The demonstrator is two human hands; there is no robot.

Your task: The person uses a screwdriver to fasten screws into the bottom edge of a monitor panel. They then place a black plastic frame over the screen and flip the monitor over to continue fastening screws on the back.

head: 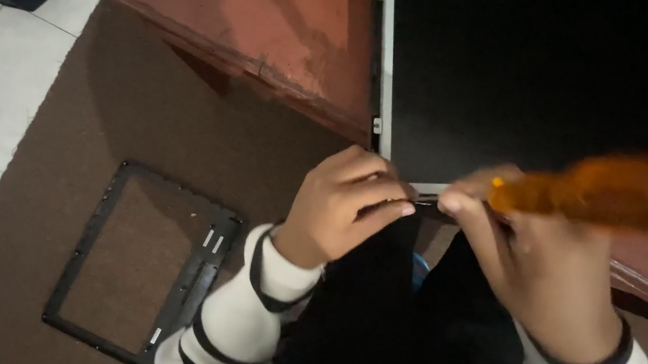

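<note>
The left hand (342, 206) is curled into a loose fist, knuckles up, wrist bent toward the body. Its grip is closed: thumb and forefinger pinch the lower edge of the display panel (558, 80).

The right hand (536, 263) mirrors it from the opposite side, fingers folded, the grip closed on an orange-handled tool (610, 193). The blurred handle runs up and away from this grip. The two grips are almost touching; the tool's working end is hidden between them.

The panel lies flat on the red-brown bench (280, 15), directly above both grips, screen dark. A detached black bezel frame (139, 266) lies on the brown floor mat (139, 114), well below and to the left of the left grip.
</note>
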